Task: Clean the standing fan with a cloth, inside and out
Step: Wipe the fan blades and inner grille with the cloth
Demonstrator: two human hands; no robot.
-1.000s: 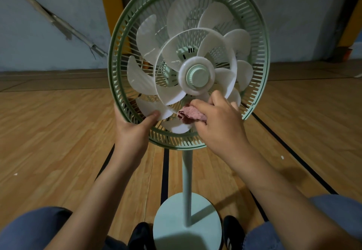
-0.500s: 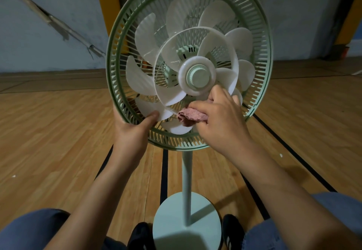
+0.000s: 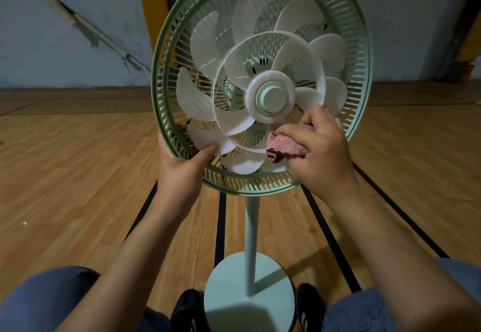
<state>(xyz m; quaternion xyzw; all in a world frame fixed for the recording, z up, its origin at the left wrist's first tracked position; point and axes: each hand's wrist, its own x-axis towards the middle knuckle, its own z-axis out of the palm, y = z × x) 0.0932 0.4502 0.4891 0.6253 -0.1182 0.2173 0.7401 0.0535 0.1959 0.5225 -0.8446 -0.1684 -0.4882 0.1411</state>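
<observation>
We are gripping a crumpled pink cloth (image 3: 283, 145) in our right hand (image 3: 318, 149), the fingers curled round it and the thumb lying across its top, and we are pressing it against the lower right of the white translucent plastic blades (image 3: 234, 121), just below the round white hub with its pale green cap (image 3: 272, 97). Part of the cloth is sticking out to the left of the fingers; the rest is hidden under the hand.

Our left hand (image 3: 182, 167) is holding the lower left of the pale green slatted plastic fan guard (image 3: 166, 61), the fingers wrapping behind the ring where we cannot see them, and the thumb (image 3: 207, 151) is resting on the tip of one outer blade.

The fan head is open at the front, so the inner and outer rings of blades are showing bare. It is sitting on a slim pale pole (image 3: 252, 240) that is rising from a round pale green base (image 3: 229, 292) on the wooden plank floor (image 3: 65, 175), at the near edge of the floor between our two black shoes (image 3: 186, 311). Our knees in blue-grey trousers (image 3: 39, 303) are framing the base on both sides. Black lines (image 3: 220, 227) are running along the floor under the fan toward a grey wall (image 3: 52, 32) at its far edge, where a yellow post (image 3: 152, 6) is standing behind the guard.
</observation>
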